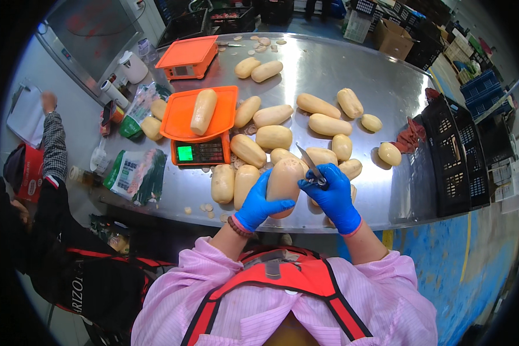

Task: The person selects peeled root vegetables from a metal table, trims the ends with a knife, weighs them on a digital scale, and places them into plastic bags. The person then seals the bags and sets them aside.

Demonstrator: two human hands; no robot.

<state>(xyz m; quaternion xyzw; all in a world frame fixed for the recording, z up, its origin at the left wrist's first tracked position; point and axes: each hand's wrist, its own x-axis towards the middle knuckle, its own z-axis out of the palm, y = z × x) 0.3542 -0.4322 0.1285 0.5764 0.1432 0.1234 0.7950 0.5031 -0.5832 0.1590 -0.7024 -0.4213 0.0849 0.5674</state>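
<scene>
My left hand (258,202), in a blue glove, holds a peeled lotus root section (284,186) above the table's near edge. In my right hand (334,200), also gloved in blue, is a knife (310,161), its blade pointing up and to the left, close beside the root. Several more lotus root sections (273,137) lie around and beyond my hands. One section (204,111) rests on the orange tray of a digital scale (200,151) with a lit green display. Thin cut slices (207,207) are scattered near the scale and the table's near edge.
The metal table (372,73) carries a second orange scale (186,58), printed plastic bags (136,175), a red cloth (411,136) and a black crate (445,160) at the right. Another knife (231,44) lies at the far edge. At the left, a co-worker's hand (49,101) touches a clipboard (26,114).
</scene>
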